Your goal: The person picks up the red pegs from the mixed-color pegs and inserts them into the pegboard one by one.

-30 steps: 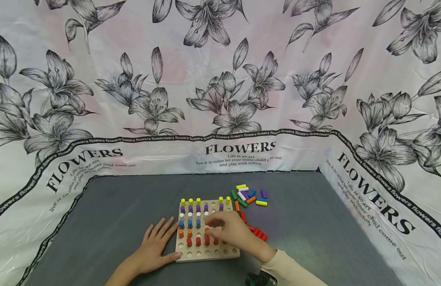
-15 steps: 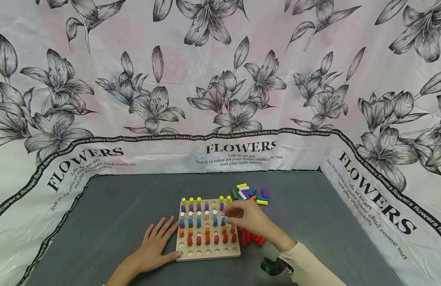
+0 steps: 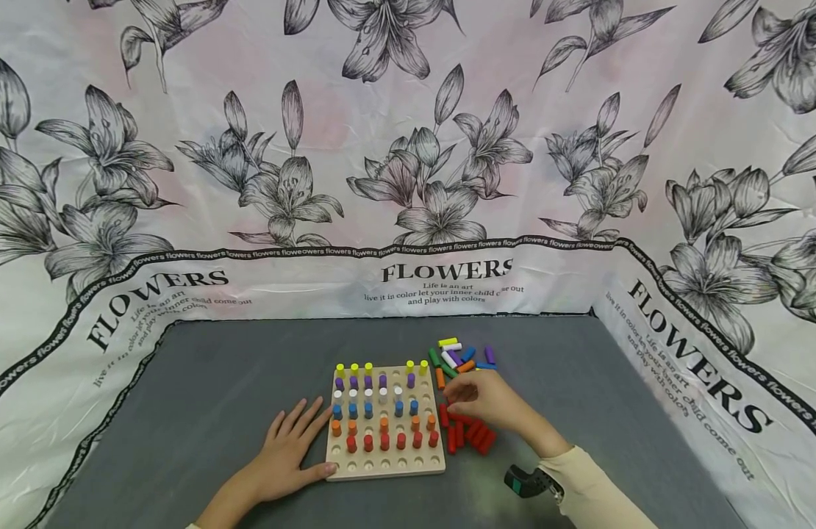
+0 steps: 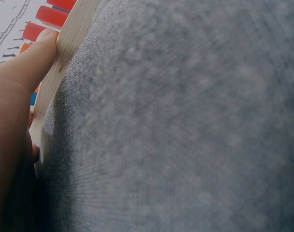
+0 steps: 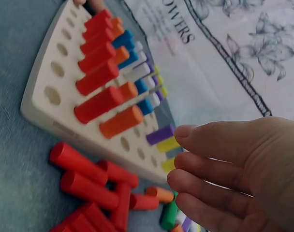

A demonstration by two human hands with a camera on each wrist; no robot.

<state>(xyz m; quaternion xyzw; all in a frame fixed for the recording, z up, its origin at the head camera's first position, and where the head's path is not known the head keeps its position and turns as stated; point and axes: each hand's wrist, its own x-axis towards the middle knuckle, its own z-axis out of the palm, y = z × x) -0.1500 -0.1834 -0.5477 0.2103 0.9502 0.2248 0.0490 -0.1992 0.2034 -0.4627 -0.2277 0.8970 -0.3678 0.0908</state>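
Observation:
A pale wooden pegboard [image 3: 384,466] lies on the table with rows of yellow, purple, white, blue, orange and red pegs standing in its holes. My left hand [image 3: 282,459] rests flat at its left side, fingers spread and thumb on the board's near left corner; in the left wrist view the thumb [image 4: 36,60] touches the wooden edge beside red pegs. Over the loose red pegs [image 3: 474,435], right of the board, is my right hand [image 3: 490,400]. Its fingers are loosely bent, and nothing shows between thumb and fingertips in the right wrist view.
Loose pegs of mixed colours, among them a yellow peg [image 3: 448,342] and a green peg [image 3: 434,358], lie beyond the right hand. A grey cloth [image 3: 613,411] covers the table. Flower-printed fabric [image 3: 441,286] rises behind and at both sides.
My right hand has moved from over the middle of the board rightward to the loose red pegs, uncovering the board's right side. The left hand stays in place.

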